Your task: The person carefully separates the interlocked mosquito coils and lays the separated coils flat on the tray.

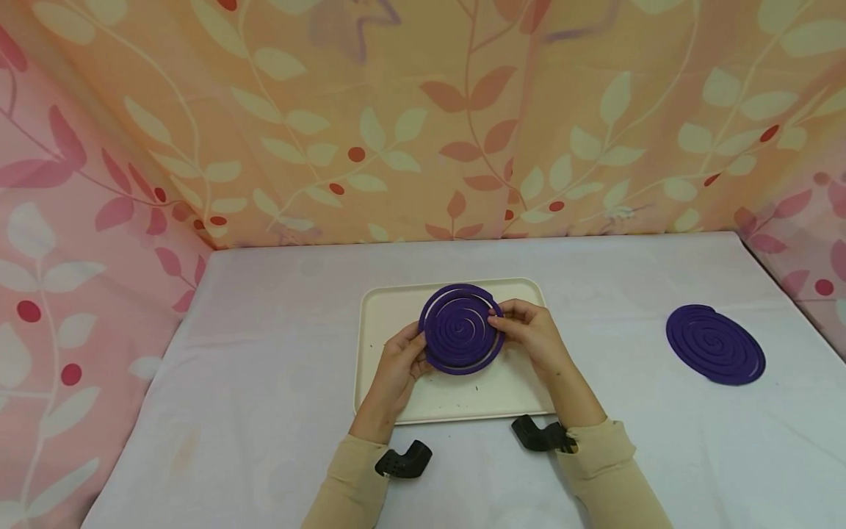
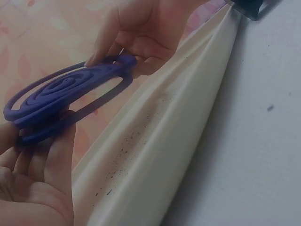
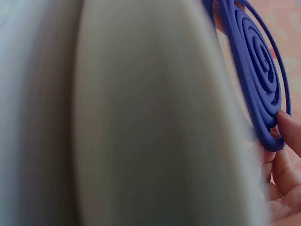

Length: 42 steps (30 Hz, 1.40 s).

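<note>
A purple mosquito coil is held up over the cream tray by both hands. My left hand pinches its left edge, the thumb on top and the fingers beneath. At the opposite edge my right hand grips it, the thumb pressing on the face near the coil's outer end. In the left wrist view the coil is tilted, and its outer rings stand apart from the inner spiral, with gaps between them. The right wrist view shows the coil nearly edge-on beside the right thumb.
Another purple coil lies flat on the white tablecloth to the right. Small dark crumbs are scattered in the tray. Black wrist mounts hang by both sleeves. Flowered curtains stand behind and at the sides.
</note>
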### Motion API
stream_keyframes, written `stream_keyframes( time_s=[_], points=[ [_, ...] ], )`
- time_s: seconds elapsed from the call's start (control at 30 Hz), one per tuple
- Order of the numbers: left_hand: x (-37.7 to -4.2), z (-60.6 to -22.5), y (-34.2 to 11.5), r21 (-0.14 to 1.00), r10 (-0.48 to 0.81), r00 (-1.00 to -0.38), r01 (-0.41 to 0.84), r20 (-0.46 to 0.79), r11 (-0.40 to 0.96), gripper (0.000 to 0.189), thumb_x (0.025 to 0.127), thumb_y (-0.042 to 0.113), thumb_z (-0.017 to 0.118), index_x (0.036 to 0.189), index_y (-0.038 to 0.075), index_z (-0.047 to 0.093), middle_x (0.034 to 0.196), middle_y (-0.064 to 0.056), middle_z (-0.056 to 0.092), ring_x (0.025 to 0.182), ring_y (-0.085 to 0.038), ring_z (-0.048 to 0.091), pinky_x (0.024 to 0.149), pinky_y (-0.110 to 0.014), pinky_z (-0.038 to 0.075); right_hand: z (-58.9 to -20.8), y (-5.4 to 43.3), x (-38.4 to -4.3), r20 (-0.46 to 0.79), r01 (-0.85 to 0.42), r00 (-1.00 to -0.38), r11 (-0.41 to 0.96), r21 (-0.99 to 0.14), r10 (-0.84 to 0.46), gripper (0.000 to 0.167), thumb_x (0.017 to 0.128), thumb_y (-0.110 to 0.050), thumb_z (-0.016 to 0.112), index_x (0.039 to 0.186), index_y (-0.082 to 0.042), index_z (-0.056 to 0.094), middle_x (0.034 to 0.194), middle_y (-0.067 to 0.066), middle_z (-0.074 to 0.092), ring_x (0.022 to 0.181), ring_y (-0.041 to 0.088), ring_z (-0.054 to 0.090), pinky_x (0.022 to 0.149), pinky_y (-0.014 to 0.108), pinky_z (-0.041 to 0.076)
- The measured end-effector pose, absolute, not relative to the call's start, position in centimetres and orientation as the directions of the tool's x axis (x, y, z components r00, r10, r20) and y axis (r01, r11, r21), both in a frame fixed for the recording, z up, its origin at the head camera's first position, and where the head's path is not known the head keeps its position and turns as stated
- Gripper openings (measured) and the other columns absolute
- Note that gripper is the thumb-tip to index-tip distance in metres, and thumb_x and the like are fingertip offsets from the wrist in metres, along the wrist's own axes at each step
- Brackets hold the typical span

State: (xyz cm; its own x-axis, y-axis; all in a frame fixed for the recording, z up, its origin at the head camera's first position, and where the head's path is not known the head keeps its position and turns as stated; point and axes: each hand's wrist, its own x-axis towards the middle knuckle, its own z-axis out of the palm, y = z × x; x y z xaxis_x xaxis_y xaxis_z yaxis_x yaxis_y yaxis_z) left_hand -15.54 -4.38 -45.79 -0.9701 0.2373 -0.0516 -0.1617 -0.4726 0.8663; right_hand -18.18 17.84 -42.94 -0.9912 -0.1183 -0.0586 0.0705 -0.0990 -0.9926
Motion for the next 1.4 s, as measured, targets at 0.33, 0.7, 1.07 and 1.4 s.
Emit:
stream_keyframes(
  time_s=[0.33, 0.7, 1.07, 1.4],
  points=[
    [-15.46, -45.76, -4.43, 0.871, 0.253, -0.966, -0.162, -0.045, -0.465, 0.031, 0.099, 0.008, 0.045, 0.127, -0.007, 0.049, 0.085, 0.002, 0.068, 0.068, -0.006, 0.063, 0.058, -0.019, 0.052, -42.99, 17.71, -18.09, -0.071, 0.080, -0.993, -0.095, -0.992, -0.092, 0.012, 0.084, 0.004, 0.065, 0.089, -0.007, 0.068, 0.077, -0.004, 0.064, 0.067, 0.007, 0.060, 0.058, 0.019, 0.052],
    [-15.55, -45.92, -4.35, 0.882, 0.274, -0.960, -0.183, -0.064, -0.435, 0.032, 0.099, 0.005, 0.044, 0.125, -0.013, 0.047, 0.081, 0.001, 0.068, 0.065, -0.007, 0.063, 0.055, -0.020, 0.052, -42.77, 17.59, -18.12, -0.090, 0.094, -0.992, -0.040, -0.995, -0.094, 0.007, 0.084, 0.002, 0.067, 0.088, -0.004, 0.068, 0.078, -0.006, 0.066, 0.070, 0.006, 0.060, 0.059, 0.016, 0.050],
    [-15.64, -45.72, -4.25, 0.868, 0.247, -0.965, -0.198, -0.090, -0.455, 0.033, 0.098, 0.001, 0.042, 0.123, -0.020, 0.044, 0.084, 0.000, 0.069, 0.071, -0.009, 0.066, 0.060, -0.022, 0.054, -43.10, 17.38, -18.29, -0.064, 0.067, -0.994, -0.044, -0.997, -0.085, 0.012, 0.084, 0.007, 0.063, 0.086, -0.004, 0.065, 0.076, -0.005, 0.066, 0.068, 0.005, 0.060, 0.057, 0.015, 0.048],
    [-15.62, -45.73, -4.18, 0.876, 0.226, -0.969, -0.190, -0.096, -0.443, 0.030, 0.096, -0.002, 0.045, 0.121, -0.019, 0.047, 0.081, 0.002, 0.069, 0.069, -0.008, 0.065, 0.060, -0.020, 0.054, -43.01, 17.15, -18.21, -0.044, 0.044, -0.998, 0.002, -0.999, -0.051, 0.010, 0.080, 0.005, 0.069, 0.087, 0.003, 0.064, 0.080, -0.003, 0.066, 0.073, 0.005, 0.059, 0.061, 0.015, 0.048]
  ],
)
